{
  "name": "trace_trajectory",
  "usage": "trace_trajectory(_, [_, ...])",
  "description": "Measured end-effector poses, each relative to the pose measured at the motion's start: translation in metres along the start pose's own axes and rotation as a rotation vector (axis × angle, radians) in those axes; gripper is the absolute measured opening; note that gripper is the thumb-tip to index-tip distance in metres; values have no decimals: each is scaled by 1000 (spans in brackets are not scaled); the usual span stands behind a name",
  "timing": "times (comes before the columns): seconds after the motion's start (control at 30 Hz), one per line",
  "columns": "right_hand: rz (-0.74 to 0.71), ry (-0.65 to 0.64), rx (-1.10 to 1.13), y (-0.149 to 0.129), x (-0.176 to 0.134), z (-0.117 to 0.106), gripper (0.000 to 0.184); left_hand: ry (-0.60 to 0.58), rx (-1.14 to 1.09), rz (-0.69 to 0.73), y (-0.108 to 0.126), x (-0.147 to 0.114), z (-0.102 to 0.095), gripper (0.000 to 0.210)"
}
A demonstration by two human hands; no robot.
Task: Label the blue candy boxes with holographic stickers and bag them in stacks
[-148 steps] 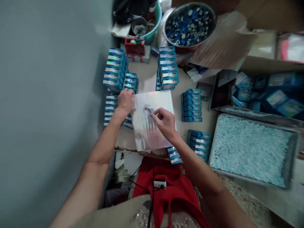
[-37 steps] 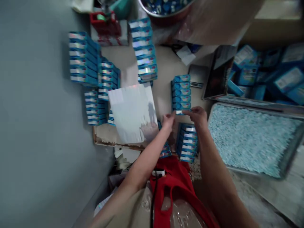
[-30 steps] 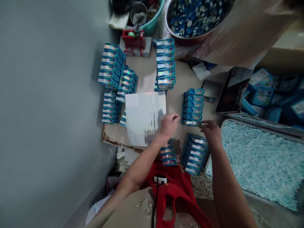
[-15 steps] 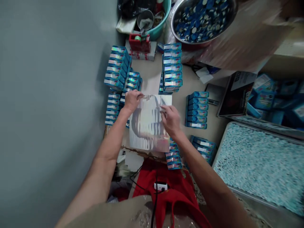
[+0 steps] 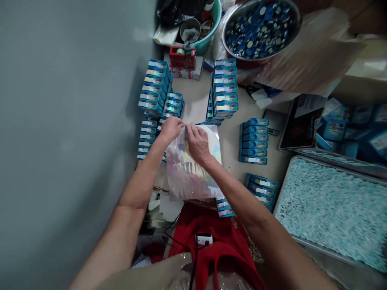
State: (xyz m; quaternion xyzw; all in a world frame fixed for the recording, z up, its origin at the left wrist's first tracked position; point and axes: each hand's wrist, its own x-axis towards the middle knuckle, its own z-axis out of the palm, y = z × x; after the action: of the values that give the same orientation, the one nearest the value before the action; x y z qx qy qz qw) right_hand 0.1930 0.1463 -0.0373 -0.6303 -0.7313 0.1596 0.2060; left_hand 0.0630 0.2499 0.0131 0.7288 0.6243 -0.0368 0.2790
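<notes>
A shiny, iridescent sheet [image 5: 193, 181], perhaps of stickers, lies in the middle of the view, its surface rippled with reflections. The fingers of my left hand [image 5: 171, 129] pinch the sheet at its upper left corner. Close beside them, my right hand [image 5: 198, 143] lies over the sheet's upper part, fingers bent together at the top edge; whatever is between those fingertips is hidden. Small blue boxes with pale shiny strips stand in rows around the sheet: a left stack [image 5: 152, 88], a back stack [image 5: 225, 88] and a row on the right [image 5: 254, 141].
Behind the stacks are a red tape dispenser [image 5: 182, 56], a teal basin [image 5: 215, 24] and a metal bowl [image 5: 225, 42] of blue and silver discs. On the right, a tray [image 5: 281, 189] holds pale blue pellets, below a carton [image 5: 299, 121] of blue boxes. A wall [image 5: 66, 100] bounds the left.
My right hand has moved left across the sheet, from its right part to the top edge beside my left hand. My left hand still grips the corner. The view has shifted slightly.
</notes>
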Motion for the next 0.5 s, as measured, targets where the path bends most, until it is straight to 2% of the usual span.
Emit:
trace_trajectory(0.1, [0, -23, 43, -1, -18, 2, 55, 14, -41, -24, -2, -5, 4, 22])
trace_trajectory(0.17, [24, -39, 68, 0, -23, 0, 57, -16, -77, -4, -3, -8, 4, 21])
trace_trajectory(0.27, [45, -24, 106, 2, -20, -5, 59, -48, -89, 33, -2, -12, 2, 21])
trace_trajectory(0.5, [51, -43, 19, -2, -9, -2, 50, 7, 7, 27, 8, -20, 0, 25])
